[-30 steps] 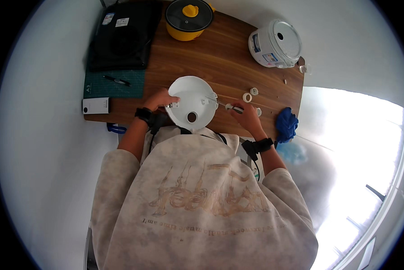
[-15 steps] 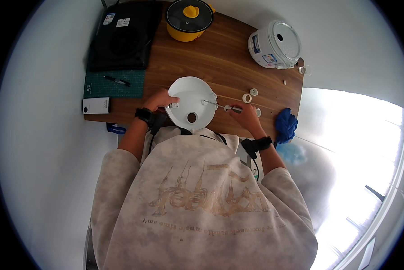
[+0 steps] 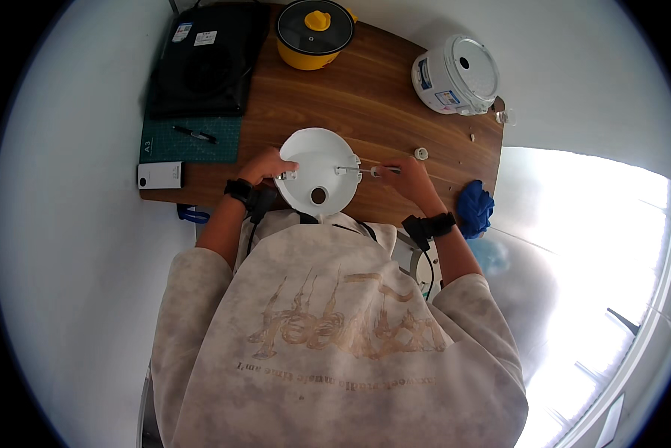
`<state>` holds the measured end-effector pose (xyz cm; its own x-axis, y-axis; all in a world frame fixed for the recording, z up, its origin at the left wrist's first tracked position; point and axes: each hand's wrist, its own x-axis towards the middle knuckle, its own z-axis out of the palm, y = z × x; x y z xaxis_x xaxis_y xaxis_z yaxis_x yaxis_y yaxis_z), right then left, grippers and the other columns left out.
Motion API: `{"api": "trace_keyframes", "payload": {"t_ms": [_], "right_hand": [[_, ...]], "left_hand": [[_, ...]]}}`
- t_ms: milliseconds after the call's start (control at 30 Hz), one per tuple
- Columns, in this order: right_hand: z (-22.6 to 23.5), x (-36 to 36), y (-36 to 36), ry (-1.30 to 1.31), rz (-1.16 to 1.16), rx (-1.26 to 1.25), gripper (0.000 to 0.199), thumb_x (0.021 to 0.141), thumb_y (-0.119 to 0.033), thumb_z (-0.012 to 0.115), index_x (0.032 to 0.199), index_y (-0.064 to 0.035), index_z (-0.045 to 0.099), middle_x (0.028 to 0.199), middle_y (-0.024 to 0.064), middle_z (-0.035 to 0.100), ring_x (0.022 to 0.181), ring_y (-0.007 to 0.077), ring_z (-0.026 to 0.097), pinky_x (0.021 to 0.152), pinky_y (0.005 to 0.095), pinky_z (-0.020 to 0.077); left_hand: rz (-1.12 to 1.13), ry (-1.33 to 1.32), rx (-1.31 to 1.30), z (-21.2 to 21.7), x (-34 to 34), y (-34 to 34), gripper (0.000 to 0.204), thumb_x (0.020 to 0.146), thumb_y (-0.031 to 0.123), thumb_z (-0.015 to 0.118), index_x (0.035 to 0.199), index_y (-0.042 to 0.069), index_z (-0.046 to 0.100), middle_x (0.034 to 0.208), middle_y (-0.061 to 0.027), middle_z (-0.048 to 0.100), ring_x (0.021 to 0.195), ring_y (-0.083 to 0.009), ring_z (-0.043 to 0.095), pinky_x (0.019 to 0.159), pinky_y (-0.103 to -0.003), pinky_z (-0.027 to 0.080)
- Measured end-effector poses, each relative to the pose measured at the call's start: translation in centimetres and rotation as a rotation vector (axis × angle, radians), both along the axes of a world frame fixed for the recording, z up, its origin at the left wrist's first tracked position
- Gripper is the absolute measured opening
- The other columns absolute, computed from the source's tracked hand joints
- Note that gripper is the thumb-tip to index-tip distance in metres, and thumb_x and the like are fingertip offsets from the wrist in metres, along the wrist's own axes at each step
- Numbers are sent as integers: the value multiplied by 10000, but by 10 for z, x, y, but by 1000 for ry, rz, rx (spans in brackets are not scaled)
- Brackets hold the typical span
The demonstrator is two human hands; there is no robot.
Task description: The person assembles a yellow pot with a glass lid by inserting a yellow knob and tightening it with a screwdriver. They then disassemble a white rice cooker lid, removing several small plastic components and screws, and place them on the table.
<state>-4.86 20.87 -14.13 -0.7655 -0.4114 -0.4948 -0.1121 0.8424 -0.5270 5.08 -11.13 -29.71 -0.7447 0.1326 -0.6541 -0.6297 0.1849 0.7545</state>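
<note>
In the head view, at frame centre on the wooden table (image 3: 365, 89), the left hand (image 3: 266, 164) curls around the left rim of a white round lid (image 3: 317, 170) with a hole. The right hand (image 3: 410, 175) is closed on a screwdriver (image 3: 365, 171) whose tip meets the lid's right rim; its fingertips are hidden. A white rice cooker (image 3: 455, 75) sits upper right, a yellow pot (image 3: 314, 33) at the top, partly cut off.
</note>
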Motion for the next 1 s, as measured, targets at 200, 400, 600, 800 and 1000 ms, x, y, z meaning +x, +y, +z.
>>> {"api": "trace_keyframes", "payload": {"t_ms": [200, 400, 600, 800, 1000], "right_hand": [[-5, -6, -5, 186, 108, 33, 247, 894, -266, 639, 1000, -74, 753, 832, 177, 719, 816, 356, 695, 767, 428, 538], [-11, -2, -26, 462, -20, -218, 289, 889, -287, 658, 1021, -30, 639, 784, 163, 694, 761, 387, 675, 730, 466, 526], [5, -8, -43, 381, 17, 54, 303, 891, -320, 674, 933, -28, 602, 781, 164, 696, 769, 395, 677, 684, 488, 527], [8, -13, -41, 323, 56, -15, 293, 876, -256, 699, 996, -43, 539, 837, 175, 693, 814, 401, 674, 708, 466, 521], [5, -8, -41, 429, 223, -225, 297, 825, -205, 702, 1008, -56, 521, 823, 189, 679, 779, 406, 669, 670, 491, 520]], "left_hand": [[-23, -71, -28, 15, -2, 1, 413, 846, 235, 746, 1197, 26, 682, 1018, -88, 730, 863, -194, 684, 731, -348, 546], [21, -137, 8, 43, -3, 4, 414, 844, 235, 751, 1198, 30, 684, 1008, -85, 731, 876, -188, 687, 747, -338, 549], [-7, -63, -10, 25, -3, 2, 409, 844, 225, 754, 1192, 21, 686, 1014, -86, 733, 873, -188, 691, 761, -334, 547], [-3, -25, 35, 23, -2, 2, 391, 837, 213, 758, 1169, 17, 697, 993, -92, 737, 860, -184, 689, 759, -332, 540], [15, -42, 1, 21, -2, 3, 388, 838, 212, 755, 1168, 17, 698, 986, -92, 738, 854, -183, 688, 755, -329, 539]]}}
